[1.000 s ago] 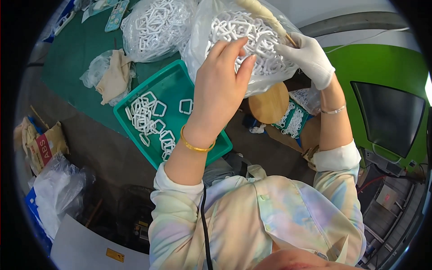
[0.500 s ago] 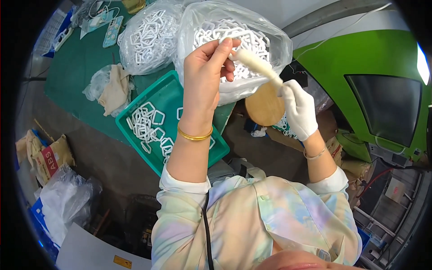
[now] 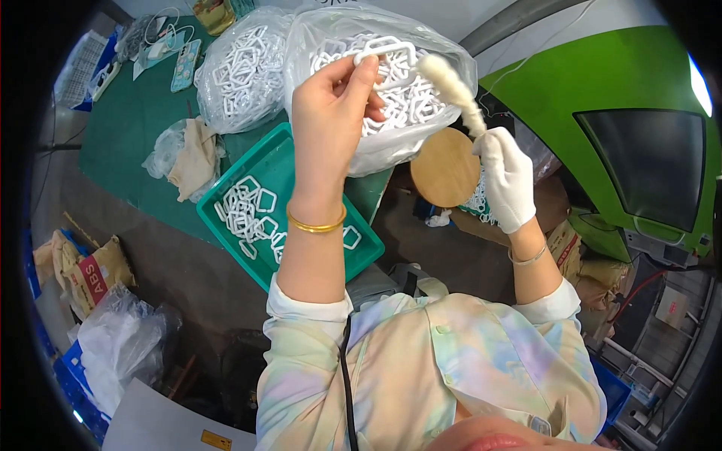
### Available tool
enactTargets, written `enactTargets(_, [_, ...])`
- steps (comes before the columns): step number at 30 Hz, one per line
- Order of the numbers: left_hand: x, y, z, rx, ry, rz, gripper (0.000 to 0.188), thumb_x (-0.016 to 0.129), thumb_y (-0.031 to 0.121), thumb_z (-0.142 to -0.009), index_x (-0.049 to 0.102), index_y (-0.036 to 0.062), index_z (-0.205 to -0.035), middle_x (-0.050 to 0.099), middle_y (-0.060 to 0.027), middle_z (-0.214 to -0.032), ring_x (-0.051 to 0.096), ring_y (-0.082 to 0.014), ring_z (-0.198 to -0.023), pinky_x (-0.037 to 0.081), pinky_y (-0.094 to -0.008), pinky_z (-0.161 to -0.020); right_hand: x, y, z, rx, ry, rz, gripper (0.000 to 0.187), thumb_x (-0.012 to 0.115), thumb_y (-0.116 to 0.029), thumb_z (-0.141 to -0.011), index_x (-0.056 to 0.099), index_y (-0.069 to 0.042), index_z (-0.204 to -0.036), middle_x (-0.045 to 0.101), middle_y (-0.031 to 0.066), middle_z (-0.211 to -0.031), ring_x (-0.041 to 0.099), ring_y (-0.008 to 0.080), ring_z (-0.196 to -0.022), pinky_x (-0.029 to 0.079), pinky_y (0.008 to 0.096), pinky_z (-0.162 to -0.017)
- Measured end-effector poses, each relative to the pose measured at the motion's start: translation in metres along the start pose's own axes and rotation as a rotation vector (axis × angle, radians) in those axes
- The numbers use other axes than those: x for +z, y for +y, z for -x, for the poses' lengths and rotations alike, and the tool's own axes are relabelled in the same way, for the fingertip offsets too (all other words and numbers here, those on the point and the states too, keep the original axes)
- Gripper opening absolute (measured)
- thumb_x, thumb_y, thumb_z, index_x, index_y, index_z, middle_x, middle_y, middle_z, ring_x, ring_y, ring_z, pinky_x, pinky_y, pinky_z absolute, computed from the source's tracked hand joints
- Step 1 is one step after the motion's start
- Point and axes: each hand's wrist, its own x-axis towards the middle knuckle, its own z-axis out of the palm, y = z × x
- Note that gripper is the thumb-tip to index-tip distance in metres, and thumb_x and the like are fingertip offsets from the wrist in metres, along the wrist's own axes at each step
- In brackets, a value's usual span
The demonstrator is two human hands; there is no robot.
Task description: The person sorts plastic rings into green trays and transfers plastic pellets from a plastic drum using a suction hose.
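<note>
My left hand (image 3: pixel 335 101), bare with a gold bangle at the wrist, pinches a white plastic angular ring (image 3: pixel 391 48) between thumb and fingers. The ring is raised above an opened clear plastic bag (image 3: pixel 376 156) full of similar white rings. My right hand (image 3: pixel 507 180) wears a white glove and is closed round the lower end of a fluffy cream-coloured wand (image 3: pixel 451 85). The wand's thick, fuzzy tip points up and left, close to the ring's right side; a small gap seems to separate them.
On the green table, a green tray (image 3: pixel 278 169) holds several loose white rings. Behind it are a second bag of rings (image 3: pixel 244 75), a beige cloth (image 3: pixel 194 159) and a phone (image 3: pixel 186 65). To the right stand a round wooden stool (image 3: pixel 445 167) and a green machine (image 3: pixel 541 90).
The wand's tip has come away from the left hand's fingertips and swung upright to the right. The ring now shows clearly in my left hand, which has shifted slightly left.
</note>
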Motion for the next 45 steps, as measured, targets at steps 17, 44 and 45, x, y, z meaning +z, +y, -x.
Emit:
enactTargets(17, [-0.012, -0.052, -0.013, 0.602, -0.302, -1.539, 0.010, 0.061, 0.011, -0.078, 0.066, 0.0054, -0.083, 0.059, -0.0110, -0.096, 0.060, -0.0280, -0.087, 0.051, -0.0421, -0.072, -0.010, 0.062, 0.053, 0.262, 0.128, -0.080, 0.032, 0.044, -0.027, -0.102, 0.054, -0.004, -0.084, 0.041, -0.0037, -0.069, 0.033, 0.0051, -0.063, 0.031, 0.0220, -0.057])
enactTargets(44, [0.055, -0.072, 0.074, 0.295, -0.399, -1.095, 0.027, 0.058, 0.017, -0.093, 0.053, -0.0017, -0.073, 0.051, -0.0089, -0.064, 0.050, -0.0196, -0.059, 0.041, -0.0323, -0.058, -0.032, 0.158, 0.181, 0.489, 0.351, -0.453, 0.022, 0.045, -0.023, -0.098, 0.059, -0.006, -0.093, 0.041, -0.0054, -0.065, 0.036, 0.0050, -0.056, 0.030, 0.0230, -0.050])
enactTargets(45, [0.068, -0.099, 0.089, 0.167, -0.542, -1.005, 0.027, 0.055, 0.018, -0.095, 0.056, -0.0017, -0.076, 0.055, -0.0079, -0.065, 0.054, -0.0156, -0.063, 0.043, -0.0295, -0.060, -0.030, 0.169, 0.193, 0.518, 0.361, -0.551, 0.022, 0.044, -0.022, -0.099, 0.058, -0.006, -0.094, 0.041, -0.0056, -0.065, 0.035, 0.0049, -0.054, 0.030, 0.0227, -0.050])
